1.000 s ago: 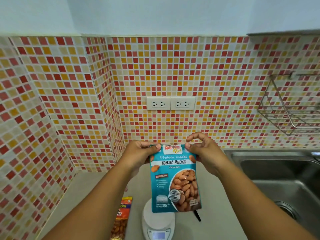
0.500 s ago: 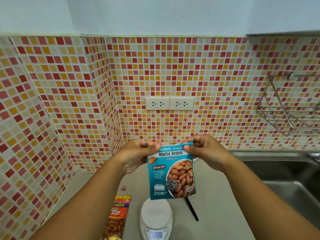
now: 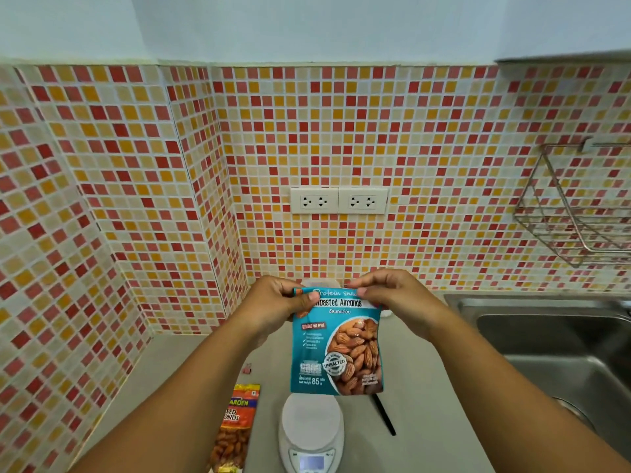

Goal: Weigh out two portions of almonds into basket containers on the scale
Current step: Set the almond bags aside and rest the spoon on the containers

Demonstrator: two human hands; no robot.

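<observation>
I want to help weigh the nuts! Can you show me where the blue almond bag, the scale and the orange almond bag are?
blue almond bag (image 3: pixel 336 349): head view, middle of its front.
scale (image 3: pixel 310 423): head view, round white weighing plate.
orange almond bag (image 3: pixel 237 426): head view, printed label on its front.

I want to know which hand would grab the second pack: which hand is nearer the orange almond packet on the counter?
Left. The left hand is above the orange almond packet; the right hand is farther right, past the blue pouch.

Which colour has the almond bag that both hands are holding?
Teal blue almond bag, with brown almonds pictured; the head view shows it.
</observation>
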